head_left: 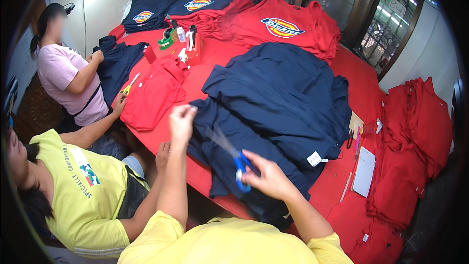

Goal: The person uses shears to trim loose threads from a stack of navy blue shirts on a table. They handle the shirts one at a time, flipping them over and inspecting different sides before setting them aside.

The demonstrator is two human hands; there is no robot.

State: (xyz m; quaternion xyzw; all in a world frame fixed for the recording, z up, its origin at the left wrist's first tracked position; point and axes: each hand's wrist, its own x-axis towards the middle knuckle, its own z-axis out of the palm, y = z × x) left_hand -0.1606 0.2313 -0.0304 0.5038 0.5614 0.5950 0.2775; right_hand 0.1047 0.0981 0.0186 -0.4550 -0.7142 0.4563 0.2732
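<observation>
Yellow shirt (220, 244), blue scissors (239, 162), red box (195, 55)

Shirt pile (281, 80) mid tbl (322, 183); scissors (240, 168) in R hand (267, 176) over it, L hand (181, 122) at its L edge; T-shirt stacks (312, 27) behind; bottle (181, 34) back L; notepad (364, 172) R, shirt heap (415, 132) far R; co-workers (83, 210) L

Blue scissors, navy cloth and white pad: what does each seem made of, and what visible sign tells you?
Blue scissors: blades probably metal, pale grey and slim, though blurred; handles likely smooth plastic, solid blue.
Navy cloth: apparently soft fabric with a matt finish, falling in loose folds; the fibre cannot be told.
White pad: probably matt paper, flat and pale.
</observation>
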